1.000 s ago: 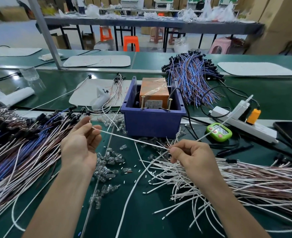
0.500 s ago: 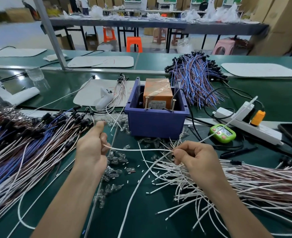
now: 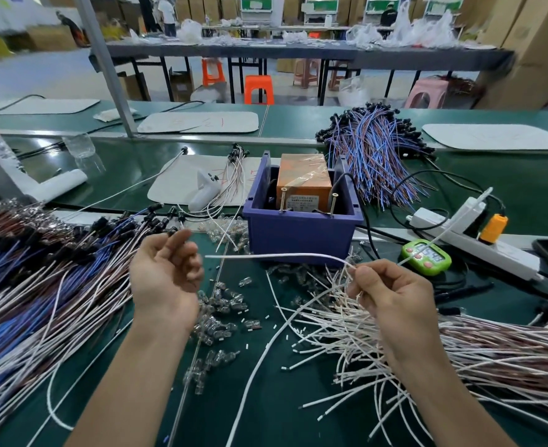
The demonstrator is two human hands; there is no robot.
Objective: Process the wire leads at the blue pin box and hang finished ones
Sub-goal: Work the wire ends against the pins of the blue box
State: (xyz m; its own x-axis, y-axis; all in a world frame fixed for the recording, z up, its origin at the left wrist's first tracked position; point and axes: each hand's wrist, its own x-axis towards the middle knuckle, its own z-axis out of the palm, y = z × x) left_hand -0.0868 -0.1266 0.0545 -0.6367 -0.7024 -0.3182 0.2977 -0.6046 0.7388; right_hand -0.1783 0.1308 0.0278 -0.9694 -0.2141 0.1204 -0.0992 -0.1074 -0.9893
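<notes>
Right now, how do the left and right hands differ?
Grip: the left hand holds nothing, fingers loosely curled; the right hand pinches a white wire.
Pose: the left hand shows its palm; the right hand shows its back.
Place: the left hand is by the small clear bulbs; the right hand is over the white wire pile.
Both are bare, in front of the blue box.

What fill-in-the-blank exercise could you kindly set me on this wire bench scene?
The right hand pinches a wire lead whose insulation is ____.
The left hand holds ____.
The block inside the blue pin box is ____ in colour.
The green timer lies on the ____ side of the box.
Missing words: white; nothing; orange; right.
</notes>
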